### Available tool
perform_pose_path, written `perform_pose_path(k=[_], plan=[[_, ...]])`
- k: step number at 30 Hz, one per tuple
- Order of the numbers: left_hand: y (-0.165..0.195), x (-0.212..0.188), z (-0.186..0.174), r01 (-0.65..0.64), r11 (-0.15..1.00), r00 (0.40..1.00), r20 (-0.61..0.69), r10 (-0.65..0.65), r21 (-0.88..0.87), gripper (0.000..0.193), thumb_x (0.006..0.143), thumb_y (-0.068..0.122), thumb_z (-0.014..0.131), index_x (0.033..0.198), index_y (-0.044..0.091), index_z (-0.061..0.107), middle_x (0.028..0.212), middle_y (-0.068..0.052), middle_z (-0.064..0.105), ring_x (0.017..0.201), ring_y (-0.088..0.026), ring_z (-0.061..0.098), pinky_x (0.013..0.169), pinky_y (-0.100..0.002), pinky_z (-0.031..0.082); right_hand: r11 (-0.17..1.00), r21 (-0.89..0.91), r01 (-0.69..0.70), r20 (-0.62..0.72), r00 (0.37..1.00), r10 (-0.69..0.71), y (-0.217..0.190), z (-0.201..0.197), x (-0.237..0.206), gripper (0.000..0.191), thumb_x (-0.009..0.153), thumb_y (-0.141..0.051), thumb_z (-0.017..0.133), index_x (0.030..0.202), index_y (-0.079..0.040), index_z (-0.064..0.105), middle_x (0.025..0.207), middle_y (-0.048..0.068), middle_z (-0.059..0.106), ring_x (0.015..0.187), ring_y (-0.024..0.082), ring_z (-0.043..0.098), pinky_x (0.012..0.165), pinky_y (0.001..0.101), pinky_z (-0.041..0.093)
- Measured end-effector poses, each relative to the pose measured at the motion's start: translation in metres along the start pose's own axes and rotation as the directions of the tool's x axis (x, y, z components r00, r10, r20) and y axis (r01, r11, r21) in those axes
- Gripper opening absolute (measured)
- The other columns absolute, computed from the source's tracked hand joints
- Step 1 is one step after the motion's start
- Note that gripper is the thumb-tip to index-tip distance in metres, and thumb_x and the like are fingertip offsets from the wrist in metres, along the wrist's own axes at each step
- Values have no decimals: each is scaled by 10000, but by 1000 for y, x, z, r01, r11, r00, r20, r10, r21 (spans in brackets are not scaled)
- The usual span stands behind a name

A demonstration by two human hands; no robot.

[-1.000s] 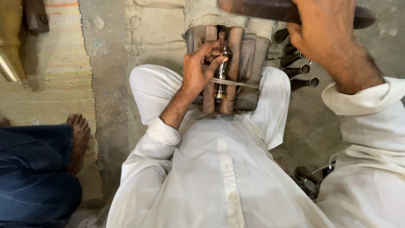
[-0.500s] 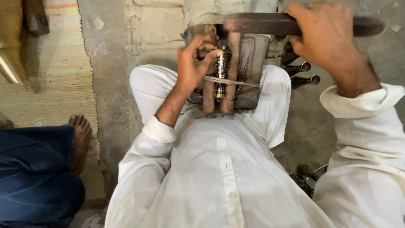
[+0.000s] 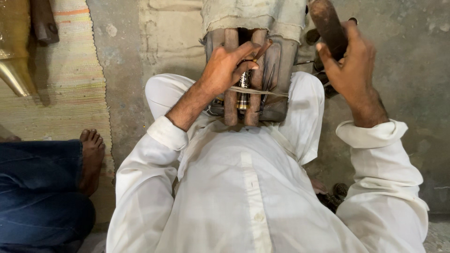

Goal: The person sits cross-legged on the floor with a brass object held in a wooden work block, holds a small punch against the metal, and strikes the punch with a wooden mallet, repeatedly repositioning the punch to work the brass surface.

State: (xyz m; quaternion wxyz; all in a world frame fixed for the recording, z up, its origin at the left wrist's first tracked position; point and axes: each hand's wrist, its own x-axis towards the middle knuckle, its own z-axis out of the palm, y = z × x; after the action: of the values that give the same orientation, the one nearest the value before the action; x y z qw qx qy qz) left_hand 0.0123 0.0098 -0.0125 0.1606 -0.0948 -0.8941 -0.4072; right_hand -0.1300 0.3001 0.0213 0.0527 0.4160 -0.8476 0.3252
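I sit on the floor in white clothes with a wooden block frame (image 3: 281,70) wedged between my knees. A small silvery ribbed metal piece (image 3: 243,93) stands upright in the gap between two wooden bars, bound by a cord. My left hand (image 3: 227,68) pinches a thin rod-like tool (image 3: 262,49) just above that piece. My right hand (image 3: 349,65) is raised to the right of the frame, gripping a thick dark wooden bar (image 3: 328,23) that points up and away.
A grey cloth (image 3: 255,16) drapes the frame's far end. Another person's bare foot (image 3: 91,157) and blue-trousered leg rest at the left on a striped woven mat (image 3: 61,93). A brass cone-shaped object (image 3: 14,75) lies far left. Small metal parts (image 3: 335,194) lie by my right hip.
My right hand has swung the wooden bar from lying across the frame's top up to a raised, tilted position at the right. My left hand stays at the metal piece.
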Motion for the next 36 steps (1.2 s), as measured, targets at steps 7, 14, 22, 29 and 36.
perform_pose_path(k=[7,14,22,29,36], plan=[[-1,1,3,-43,999,999,-26,43,21,331,989,232,757,1238,90,592,971,-119,785,847,-334,769,706,-425,605,945,-251,209,10,977,-213,-14,-14,4,247,888,28,777,1107,2,667,1046,167,714,939,359,664,818,434,499],[1,3,2,-24,1000,1000,-7,24,18,324,977,210,767,1235,93,609,915,-122,780,793,-328,760,679,-420,593,944,-281,174,95,984,-153,-12,-18,8,175,967,-1,782,1111,-44,691,968,103,715,877,285,668,849,429,492],[1,4,1,-58,998,998,-17,58,-7,318,966,199,773,1218,90,613,906,-132,767,807,-342,753,679,-426,589,994,-84,-75,17,997,77,-11,-13,7,269,943,-109,773,1158,-18,640,952,125,693,833,280,663,764,413,505],[1,6,-1,-53,999,999,4,53,1,329,966,207,774,1224,75,618,891,-160,747,780,-371,730,660,-445,576,988,107,-109,-18,994,111,-14,-13,7,272,991,-120,800,1169,-9,627,1037,142,688,897,258,672,738,410,503],[-1,5,0,-140,990,990,-35,140,-11,348,977,234,749,1265,92,617,940,-142,752,816,-351,747,692,-428,594,995,-95,-31,1,1000,31,-9,-10,5,251,1014,-107,821,1130,10,631,977,147,683,882,285,653,790,435,475]])
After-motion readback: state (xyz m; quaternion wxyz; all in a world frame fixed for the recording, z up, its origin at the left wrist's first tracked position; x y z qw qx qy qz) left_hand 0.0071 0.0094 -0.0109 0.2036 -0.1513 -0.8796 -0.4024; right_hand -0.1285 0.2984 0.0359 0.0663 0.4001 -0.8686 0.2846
